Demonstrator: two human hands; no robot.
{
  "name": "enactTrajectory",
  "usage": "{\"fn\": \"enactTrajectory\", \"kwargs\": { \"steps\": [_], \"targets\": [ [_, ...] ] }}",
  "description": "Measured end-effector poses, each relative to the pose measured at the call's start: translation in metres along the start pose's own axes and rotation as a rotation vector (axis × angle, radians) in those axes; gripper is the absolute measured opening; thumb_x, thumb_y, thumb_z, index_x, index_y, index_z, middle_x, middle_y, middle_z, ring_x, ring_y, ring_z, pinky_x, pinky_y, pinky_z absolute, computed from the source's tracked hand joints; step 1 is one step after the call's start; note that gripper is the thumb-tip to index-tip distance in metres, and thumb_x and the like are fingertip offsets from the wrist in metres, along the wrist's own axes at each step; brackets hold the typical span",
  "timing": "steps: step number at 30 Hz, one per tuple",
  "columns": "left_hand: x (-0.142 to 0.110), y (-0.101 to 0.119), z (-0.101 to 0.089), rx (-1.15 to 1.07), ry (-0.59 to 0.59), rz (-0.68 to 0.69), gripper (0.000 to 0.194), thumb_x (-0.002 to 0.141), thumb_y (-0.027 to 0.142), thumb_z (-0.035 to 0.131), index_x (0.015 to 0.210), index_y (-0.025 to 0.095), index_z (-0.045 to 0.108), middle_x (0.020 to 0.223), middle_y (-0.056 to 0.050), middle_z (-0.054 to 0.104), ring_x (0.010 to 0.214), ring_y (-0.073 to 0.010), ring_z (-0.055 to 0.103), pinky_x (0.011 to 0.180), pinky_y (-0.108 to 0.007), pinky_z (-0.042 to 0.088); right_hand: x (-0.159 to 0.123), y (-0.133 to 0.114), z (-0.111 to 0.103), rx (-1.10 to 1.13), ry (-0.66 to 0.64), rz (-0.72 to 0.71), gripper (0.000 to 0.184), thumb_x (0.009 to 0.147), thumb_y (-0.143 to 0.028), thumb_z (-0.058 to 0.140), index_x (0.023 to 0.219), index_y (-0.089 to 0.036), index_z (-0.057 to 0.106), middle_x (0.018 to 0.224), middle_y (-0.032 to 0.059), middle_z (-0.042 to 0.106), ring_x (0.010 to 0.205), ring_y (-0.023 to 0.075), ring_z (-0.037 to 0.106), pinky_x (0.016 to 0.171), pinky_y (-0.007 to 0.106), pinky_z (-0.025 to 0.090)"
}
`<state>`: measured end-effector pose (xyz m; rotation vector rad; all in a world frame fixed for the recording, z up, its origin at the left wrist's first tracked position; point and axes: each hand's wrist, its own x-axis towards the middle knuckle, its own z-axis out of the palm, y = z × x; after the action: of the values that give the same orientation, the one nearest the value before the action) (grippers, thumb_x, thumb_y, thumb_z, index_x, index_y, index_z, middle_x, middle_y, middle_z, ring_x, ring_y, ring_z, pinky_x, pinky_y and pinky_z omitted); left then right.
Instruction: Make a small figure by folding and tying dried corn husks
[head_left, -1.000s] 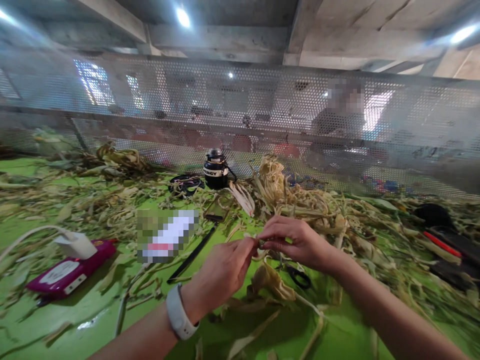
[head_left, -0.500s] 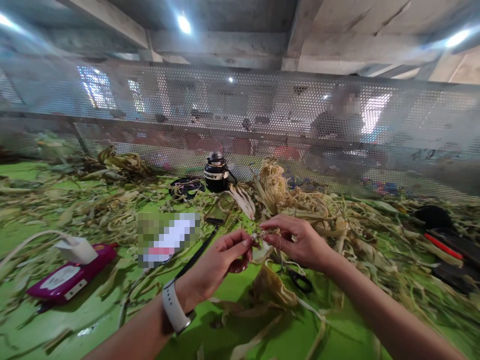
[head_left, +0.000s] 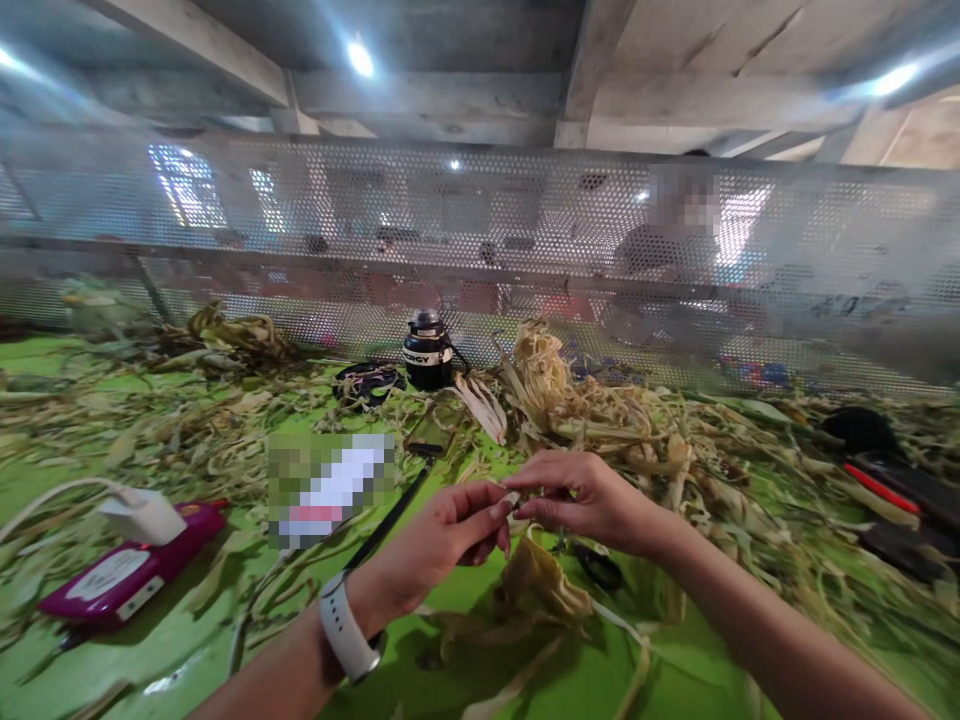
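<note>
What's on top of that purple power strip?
A white plug with a white cable sits on the purple power strip; whatever lies directly beneath the plug is hidden.

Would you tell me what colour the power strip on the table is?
The power strip is magenta-purple, with a whitish label on top; the head view shows it best.

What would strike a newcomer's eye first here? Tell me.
The two hands, left and right, meet mid-picture over a bright green table strewn with dry husks. The magenta power strip stands out at lower left, the black bottle upright behind the hands.
</note>
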<state>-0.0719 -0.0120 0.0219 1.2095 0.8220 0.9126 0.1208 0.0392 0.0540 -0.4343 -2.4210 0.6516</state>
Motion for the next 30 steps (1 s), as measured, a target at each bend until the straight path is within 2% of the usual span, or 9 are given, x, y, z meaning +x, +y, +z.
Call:
{"fn": "enactTrajectory", "kwargs": {
  "steps": [2,5,9,14,16,19,21,26,30],
  "targets": [
    [0.000,-0.001,-0.001,-0.019,0.003,0.003,0.031,0.075,0.042,0.066,0.082,0.013,0.059,0.062,0.003,0.056,0.048,-0.0045,0.035,0.047,-0.021,0.022,0.000,0.000,0.000,0.039,0.019,0.017,0.029,0.083,-0.023,0.063,0.111,-0.017,0.066,0.088,0.0071,0.069,0.081,0.0141,0.062,0.074,0.026,0.049],
    [0.000,-0.003,-0.001,-0.065,0.014,0.012,0.029,0.077,0.041,0.065,0.085,0.014,0.059,0.060,0.003,0.055,0.049,-0.0048,0.033,0.047,-0.021,0.019,0.000,0.002,0.002,0.134,0.064,0.115,0.027,0.082,-0.027,0.063,0.107,-0.017,0.067,0.086,0.0053,0.067,0.072,0.0114,0.062,0.064,0.022,0.049],
    [0.000,-0.005,0.000,-0.073,0.032,0.043,0.027,0.080,0.041,0.061,0.079,0.014,0.058,0.059,0.003,0.053,0.049,-0.0053,0.032,0.048,-0.022,0.018,-0.001,0.004,0.007,0.225,0.098,0.201,0.027,0.080,-0.031,0.066,0.103,-0.017,0.068,0.086,0.0041,0.066,0.066,0.0093,0.060,0.057,0.019,0.049],
    [0.001,-0.004,0.000,-0.008,0.042,0.046,0.032,0.080,0.045,0.058,0.073,0.014,0.057,0.057,0.003,0.052,0.048,-0.0061,0.030,0.048,-0.023,0.018,0.000,0.005,0.008,0.180,0.115,0.165,0.026,0.080,-0.030,0.066,0.103,-0.017,0.068,0.087,0.0044,0.067,0.073,0.0113,0.062,0.062,0.021,0.050],
    [0.001,0.000,0.000,0.068,0.043,0.040,0.033,0.079,0.046,0.058,0.074,0.014,0.058,0.056,0.003,0.052,0.048,-0.0066,0.031,0.048,-0.023,0.019,0.001,0.005,0.007,0.124,0.101,0.107,0.025,0.081,-0.030,0.065,0.103,-0.017,0.068,0.087,0.0053,0.068,0.076,0.0129,0.063,0.067,0.024,0.051],
    [0.001,0.005,0.000,0.232,0.039,0.065,0.030,0.079,0.045,0.058,0.076,0.015,0.059,0.056,0.003,0.052,0.050,-0.0081,0.037,0.051,-0.023,0.026,0.001,0.005,0.007,0.016,0.058,-0.031,0.024,0.084,-0.026,0.062,0.106,-0.019,0.066,0.090,0.0068,0.070,0.085,0.0153,0.063,0.078,0.028,0.050],
    [0.001,0.006,0.000,0.315,0.039,0.108,0.026,0.081,0.041,0.056,0.077,0.016,0.059,0.058,0.004,0.051,0.055,-0.0099,0.043,0.056,-0.024,0.033,-0.001,0.007,0.009,-0.047,0.036,-0.080,0.026,0.086,-0.024,0.059,0.111,-0.019,0.064,0.094,0.0079,0.069,0.088,0.0159,0.062,0.079,0.029,0.050],
    [0.001,-0.003,-0.003,0.531,0.077,0.227,0.017,0.088,0.030,0.045,0.082,0.018,0.056,0.064,0.003,0.051,0.057,-0.0114,0.047,0.058,-0.025,0.039,-0.006,0.016,0.013,-0.175,-0.009,-0.073,0.028,0.089,-0.022,0.053,0.116,-0.019,0.061,0.102,0.0111,0.065,0.091,0.0166,0.063,0.078,0.028,0.051],
    [0.001,-0.005,-0.003,0.583,0.095,0.299,0.018,0.090,0.029,0.041,0.082,0.019,0.054,0.065,0.002,0.055,0.058,-0.0126,0.049,0.058,-0.025,0.040,-0.004,0.013,0.012,-0.114,0.058,-0.061,0.027,0.086,-0.023,0.058,0.113,-0.019,0.062,0.095,0.0092,0.068,0.088,0.0172,0.063,0.078,0.029,0.051]
  ]
}}
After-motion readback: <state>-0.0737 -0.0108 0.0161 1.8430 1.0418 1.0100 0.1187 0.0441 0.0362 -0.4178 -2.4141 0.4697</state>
